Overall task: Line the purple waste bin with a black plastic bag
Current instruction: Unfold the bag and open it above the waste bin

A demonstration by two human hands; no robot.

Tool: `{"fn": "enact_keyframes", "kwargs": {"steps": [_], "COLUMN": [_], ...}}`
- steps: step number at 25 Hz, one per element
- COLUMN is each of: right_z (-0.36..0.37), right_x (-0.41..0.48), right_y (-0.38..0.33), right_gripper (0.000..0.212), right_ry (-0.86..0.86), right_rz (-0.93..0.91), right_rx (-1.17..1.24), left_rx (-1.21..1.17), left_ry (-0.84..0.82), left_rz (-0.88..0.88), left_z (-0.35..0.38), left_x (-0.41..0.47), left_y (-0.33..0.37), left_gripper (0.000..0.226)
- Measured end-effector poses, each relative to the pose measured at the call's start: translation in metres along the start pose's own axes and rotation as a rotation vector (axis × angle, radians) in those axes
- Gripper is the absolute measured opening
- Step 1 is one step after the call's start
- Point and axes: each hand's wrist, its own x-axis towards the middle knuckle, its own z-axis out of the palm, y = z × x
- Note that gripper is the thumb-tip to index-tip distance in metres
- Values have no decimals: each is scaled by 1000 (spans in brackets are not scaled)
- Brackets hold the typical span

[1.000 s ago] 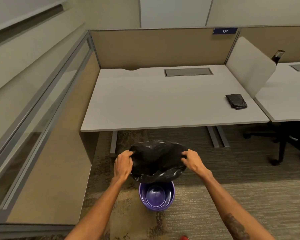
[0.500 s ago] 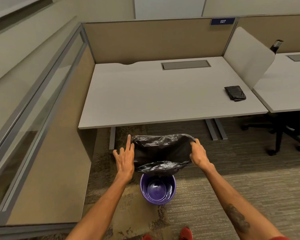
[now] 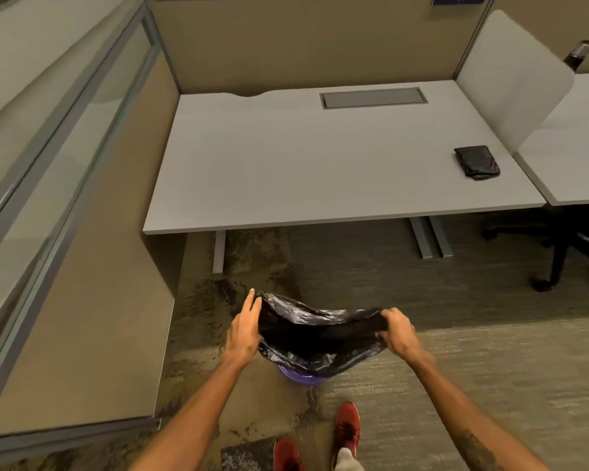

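Note:
The black plastic bag (image 3: 315, 338) is stretched open between my hands, directly over the purple waste bin (image 3: 303, 379). Only a sliver of the bin's near rim shows below the bag; the rest is hidden. My left hand (image 3: 244, 329) holds the bag's left edge with fingers extended along it. My right hand (image 3: 397, 331) is closed on the bag's right edge. The bin stands on the carpet in front of the desk.
A grey desk (image 3: 320, 171) stands ahead with a folded black bag (image 3: 477, 162) near its right edge. A cubicle partition (image 3: 92, 300) runs along the left. An office chair base (image 3: 565, 253) sits at the right. My red shoes (image 3: 347, 426) are just behind the bin.
The bag has come down over the bin and now covers almost all of it. My view has tilted downward, bringing my shoes into sight.

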Motion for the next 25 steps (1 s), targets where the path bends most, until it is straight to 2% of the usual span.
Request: {"fn": "enact_keyframes", "kwargs": {"steps": [2, 5, 12, 17, 19, 22, 25], "right_z": [5, 19, 87, 140, 161, 192, 216], "right_x": [9, 28, 91, 133, 149, 168, 180], "right_y": [-1, 2, 32, 49, 59, 78, 91], "right_gripper": [46, 74, 106, 106, 104, 86, 62], "right_ry": [126, 57, -72, -115, -124, -106, -73], "right_rz": [-21, -56, -118, -168, -190, -196, -117], "right_rx": [143, 240, 376, 394, 387, 407, 484], "left_rx": [-65, -138, -239, -347, -353, -352, -336], "left_ry": [60, 53, -27, -11, -12, -21, -5], "left_rz": [-14, -73, -128, -167, -152, -176, -281], "left_z": [5, 26, 126, 187, 209, 239, 259], "left_x": [10, 25, 55, 72, 81, 94, 106], "left_y": [14, 19, -5, -28, -43, -63, -74], "left_gripper": [93, 102, 109, 108, 100, 71, 58]}}
